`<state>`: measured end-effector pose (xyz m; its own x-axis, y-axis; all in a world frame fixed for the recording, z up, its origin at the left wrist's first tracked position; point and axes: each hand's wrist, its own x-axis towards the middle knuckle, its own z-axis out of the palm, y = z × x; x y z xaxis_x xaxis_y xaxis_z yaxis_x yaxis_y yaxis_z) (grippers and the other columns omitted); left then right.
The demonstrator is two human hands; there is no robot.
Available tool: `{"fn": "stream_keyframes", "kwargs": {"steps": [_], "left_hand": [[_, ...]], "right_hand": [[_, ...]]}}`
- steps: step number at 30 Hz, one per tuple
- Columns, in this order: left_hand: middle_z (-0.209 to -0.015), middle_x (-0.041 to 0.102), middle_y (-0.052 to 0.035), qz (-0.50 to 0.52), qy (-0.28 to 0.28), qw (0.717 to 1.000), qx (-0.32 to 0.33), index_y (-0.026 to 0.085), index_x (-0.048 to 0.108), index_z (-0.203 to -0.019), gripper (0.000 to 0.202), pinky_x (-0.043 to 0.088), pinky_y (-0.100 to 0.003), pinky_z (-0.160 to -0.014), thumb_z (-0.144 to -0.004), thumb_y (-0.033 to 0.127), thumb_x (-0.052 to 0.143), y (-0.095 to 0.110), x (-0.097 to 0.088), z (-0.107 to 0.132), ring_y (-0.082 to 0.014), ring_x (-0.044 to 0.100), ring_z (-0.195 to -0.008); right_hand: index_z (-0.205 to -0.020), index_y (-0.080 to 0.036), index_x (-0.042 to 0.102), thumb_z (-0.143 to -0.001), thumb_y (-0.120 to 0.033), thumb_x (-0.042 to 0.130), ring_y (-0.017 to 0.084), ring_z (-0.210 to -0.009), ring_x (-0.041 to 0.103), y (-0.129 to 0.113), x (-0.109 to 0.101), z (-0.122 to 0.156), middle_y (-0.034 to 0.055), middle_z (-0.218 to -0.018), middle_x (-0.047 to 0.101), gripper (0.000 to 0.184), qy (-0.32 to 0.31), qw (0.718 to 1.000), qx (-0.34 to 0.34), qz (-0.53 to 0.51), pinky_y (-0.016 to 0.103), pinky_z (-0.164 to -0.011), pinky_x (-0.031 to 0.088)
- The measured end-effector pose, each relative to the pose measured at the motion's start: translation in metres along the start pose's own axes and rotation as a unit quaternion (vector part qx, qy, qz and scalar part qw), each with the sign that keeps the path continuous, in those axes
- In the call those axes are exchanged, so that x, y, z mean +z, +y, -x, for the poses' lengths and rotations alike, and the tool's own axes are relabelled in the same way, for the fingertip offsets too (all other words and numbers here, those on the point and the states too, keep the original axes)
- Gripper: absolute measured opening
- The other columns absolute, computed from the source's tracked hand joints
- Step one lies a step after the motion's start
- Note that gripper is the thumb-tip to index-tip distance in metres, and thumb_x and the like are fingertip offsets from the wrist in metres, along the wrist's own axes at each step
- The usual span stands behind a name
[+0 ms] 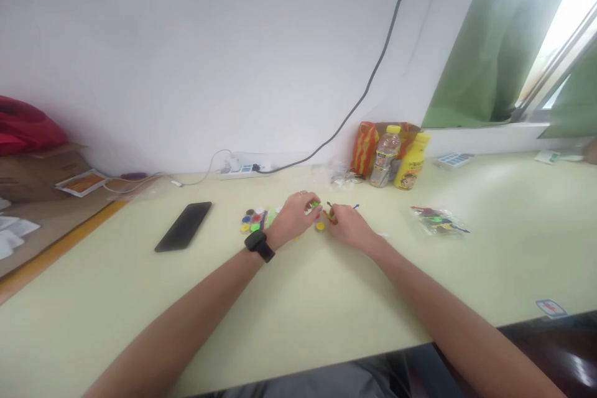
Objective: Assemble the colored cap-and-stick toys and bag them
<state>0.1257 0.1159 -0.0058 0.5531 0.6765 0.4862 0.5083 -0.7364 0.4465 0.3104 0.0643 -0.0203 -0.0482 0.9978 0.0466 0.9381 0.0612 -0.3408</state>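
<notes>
Both my hands meet at the middle of the pale yellow table (298, 305). My left hand (295, 217), with a black watch on its wrist, is closed around a small green piece (315, 205). My right hand (347, 224) is closed on thin coloured sticks (330, 214), one blue tip showing past the fingers. A small yellow cap (319, 226) lies on the table between the two hands. Just left of my left hand sits a cluster of several small coloured caps (254, 219).
A black phone (183, 226) lies to the left. A clear bag of coloured parts (438, 221) lies to the right. Two bottles (398, 165) and a snack bag stand at the back by the wall, near a white power strip (240, 169).
</notes>
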Motion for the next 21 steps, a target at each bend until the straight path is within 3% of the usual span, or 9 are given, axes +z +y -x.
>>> {"fn": "stream_keyframes", "kwargs": {"steps": [13, 21], "left_hand": [[-0.089, 0.072, -0.0038, 0.025, -0.009, 0.999, 0.028, 0.022, 0.068, -0.098, 0.008, 0.051, -0.036, -0.077, -0.096, 0.028, 0.063, 0.0, 0.005, 0.005, -0.0213, 0.066, -0.082], [-0.098, 0.076, -0.0032, 0.034, -0.066, 0.996, 0.049, 0.023, 0.071, -0.095, 0.012, 0.052, -0.037, -0.09, -0.097, 0.02, 0.059, 0.014, 0.017, 0.013, -0.0227, 0.071, -0.093]], "right_hand": [[-0.099, -0.016, 0.064, -0.094, -0.007, 0.055, 0.028, -0.093, 0.07, 0.004, -0.014, 0.01, 0.0186, -0.104, 0.073, 0.013, -0.066, 0.996, -0.001, 0.06, 0.031, -0.068, 0.036], [-0.094, -0.018, 0.066, -0.085, -0.004, 0.061, 0.028, -0.092, 0.07, 0.023, -0.031, 0.012, 0.0165, -0.102, 0.074, 0.018, -0.09, 0.993, -0.008, 0.074, 0.031, -0.069, 0.04]]}}
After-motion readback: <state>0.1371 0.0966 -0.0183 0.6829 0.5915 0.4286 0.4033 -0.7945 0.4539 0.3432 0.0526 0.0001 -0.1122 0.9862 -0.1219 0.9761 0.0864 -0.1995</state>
